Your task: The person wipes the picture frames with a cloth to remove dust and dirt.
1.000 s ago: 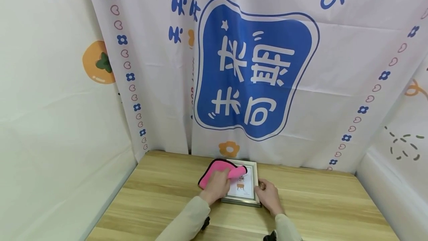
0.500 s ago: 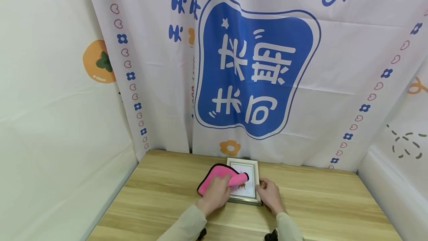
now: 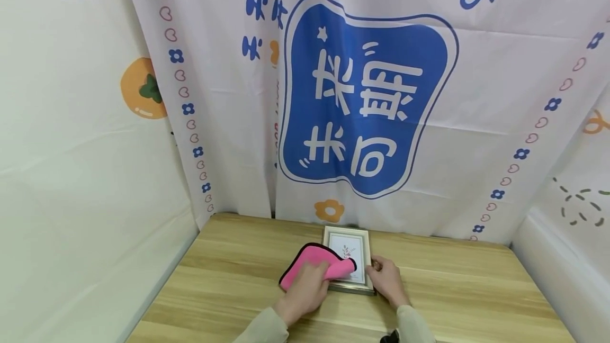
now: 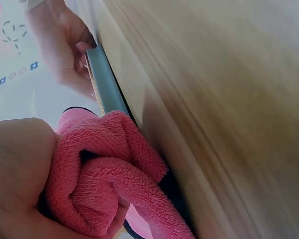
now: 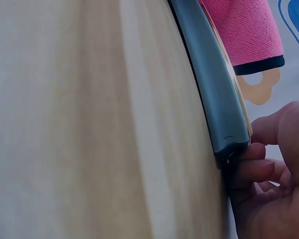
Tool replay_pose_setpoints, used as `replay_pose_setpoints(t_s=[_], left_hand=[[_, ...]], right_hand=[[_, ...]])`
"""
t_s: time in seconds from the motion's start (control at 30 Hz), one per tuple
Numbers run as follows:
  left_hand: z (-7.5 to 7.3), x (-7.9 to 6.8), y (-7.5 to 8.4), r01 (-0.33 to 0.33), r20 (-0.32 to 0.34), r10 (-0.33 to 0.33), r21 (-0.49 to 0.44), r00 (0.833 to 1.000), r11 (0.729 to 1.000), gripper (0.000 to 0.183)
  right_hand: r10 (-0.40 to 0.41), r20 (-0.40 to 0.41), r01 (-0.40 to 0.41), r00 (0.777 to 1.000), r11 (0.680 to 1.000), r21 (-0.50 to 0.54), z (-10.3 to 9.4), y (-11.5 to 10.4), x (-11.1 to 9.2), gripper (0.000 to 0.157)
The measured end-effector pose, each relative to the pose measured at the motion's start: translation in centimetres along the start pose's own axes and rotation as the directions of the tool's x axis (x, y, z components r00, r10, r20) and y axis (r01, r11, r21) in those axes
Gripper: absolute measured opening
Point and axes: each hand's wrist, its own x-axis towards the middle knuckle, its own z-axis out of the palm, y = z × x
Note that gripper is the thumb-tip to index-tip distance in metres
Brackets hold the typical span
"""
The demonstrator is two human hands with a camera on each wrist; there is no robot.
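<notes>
A pink cloth [image 3: 310, 259] with black edging is bunched in my left hand [image 3: 303, 291], its folded end lying over the lower left of a picture frame [image 3: 366, 250]. The frame lies flat on the table with a pale silvery border and a small printed picture inside. In the left wrist view, thick fluffy folds of the cloth [image 4: 97, 172] fill the left hand's grasp. My right hand [image 3: 387, 280] pinches the frame's right edge near its lower corner. Seen from the right wrist, thumb and fingers grip the corner of the frame's grey side [image 5: 212, 94].
The wooden table [image 3: 229, 274] runs back to a white printed curtain [image 3: 238, 184] with a big blue panel. The frame's far edge lies close to that curtain. White fabric walls [image 3: 95, 216] stand at both sides.
My left hand has drawn the cloth down the frame toward me, uncovering more of the picture's upper part. The right hand keeps its hold on the frame's edge.
</notes>
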Motion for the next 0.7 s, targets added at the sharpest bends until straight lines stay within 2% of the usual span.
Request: replay_pose_setpoints(t_s=[0.17,0.3,0.37,0.43,0.53,0.63,0.7], left_hand=[[-0.3,-0.9,0.3,0.004,0.030,-0.003,-0.042,1.000,0.999,0.011],[-0.6,-1.5,0.6,-0.018,0.026,0.020,-0.084,0.999,0.996,0.008],[-0.8,-1.7,0.6,-0.022,0.029,0.026,-0.136,0.999,0.991,0.009],[-1.0,-1.8,0.5,0.003,0.063,0.010,-0.199,0.998,0.980,0.007],[-2.4,-1.5,0.2,0.096,0.181,-0.037,-0.331,0.983,0.939,0.003],[-4.5,-1.1,-0.4,0.237,0.315,-0.106,-0.414,0.943,0.879,0.014],[-6.1,-0.5,-1.0,0.302,0.355,-0.141,-0.451,0.924,0.840,0.024]], right_hand=[[0.004,0.000,-0.004,1.000,1.000,-0.005,-0.1,-0.1,-0.5,0.040],[0.018,0.007,-0.018,1.000,1.000,-0.005,-0.3,-0.1,-0.9,0.044],[0.015,0.016,-0.015,1.000,1.000,-0.009,-0.4,0.0,-1.1,0.044],[0.013,0.025,-0.013,1.000,1.000,-0.013,-0.6,-0.1,-1.4,0.041],[0.009,0.029,-0.008,1.000,1.000,-0.027,-0.8,-0.2,-1.9,0.038],[0.010,0.033,-0.009,0.999,0.999,-0.037,-0.8,-0.2,-2.2,0.039],[0.018,0.035,-0.016,0.999,0.999,-0.041,-0.8,-0.2,-2.3,0.042]])
